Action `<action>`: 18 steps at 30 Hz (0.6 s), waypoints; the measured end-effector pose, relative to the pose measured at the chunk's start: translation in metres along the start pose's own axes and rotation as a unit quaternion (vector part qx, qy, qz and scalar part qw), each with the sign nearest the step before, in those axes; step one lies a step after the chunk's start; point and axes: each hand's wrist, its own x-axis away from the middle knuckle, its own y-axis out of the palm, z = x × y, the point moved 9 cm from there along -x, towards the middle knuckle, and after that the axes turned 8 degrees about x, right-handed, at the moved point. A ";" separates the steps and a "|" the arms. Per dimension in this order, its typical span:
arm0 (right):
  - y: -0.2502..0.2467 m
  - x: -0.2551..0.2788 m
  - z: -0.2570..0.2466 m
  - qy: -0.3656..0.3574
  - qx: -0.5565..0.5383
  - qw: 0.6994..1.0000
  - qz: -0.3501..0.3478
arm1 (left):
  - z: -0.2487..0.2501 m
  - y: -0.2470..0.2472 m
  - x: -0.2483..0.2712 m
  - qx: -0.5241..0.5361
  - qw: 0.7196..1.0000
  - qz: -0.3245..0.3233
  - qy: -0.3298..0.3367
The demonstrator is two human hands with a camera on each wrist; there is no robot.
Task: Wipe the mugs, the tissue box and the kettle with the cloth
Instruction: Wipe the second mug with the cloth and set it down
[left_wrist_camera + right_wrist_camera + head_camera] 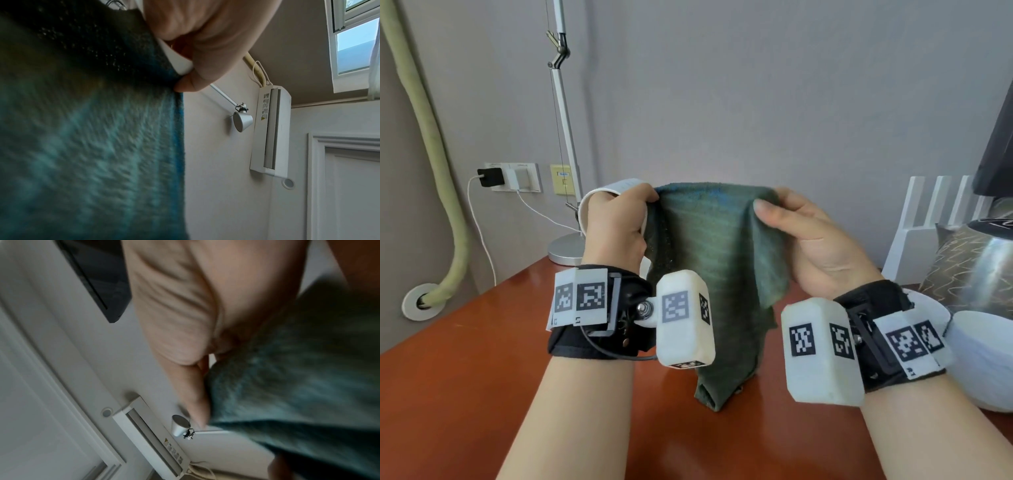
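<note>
Holding a white mug (599,202) up above the table (465,359), your left hand (616,226) has its fingers curled round the mug's rim and wall, and in the left wrist view the thumb tip also presses the cloth (709,260) against that rim. Your right hand (811,243) pinches the top edge of the green cloth between thumb and fingers, so the fabric is stretched between both grips at chest height while its lower end trails down and touches the table. My reading is that you are on the first kind of item, a mug, and are getting the cloth placed over it rather than rubbing yet; how much of the mug is already wiped cannot be told.

The next move calls for your right hand to bunch the cloth and work it round the mug's wall and rim while your left hand keeps the mug steady. A second mug (983,359) sits low on the right, just beside your right wrist, and the shiny kettle (983,260) stands behind it. No tissue box is visible.
</note>
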 end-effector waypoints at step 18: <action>0.009 0.004 -0.030 -0.175 -0.052 0.982 0.048 | -0.027 0.049 0.038 0.070 0.944 -0.222 -0.235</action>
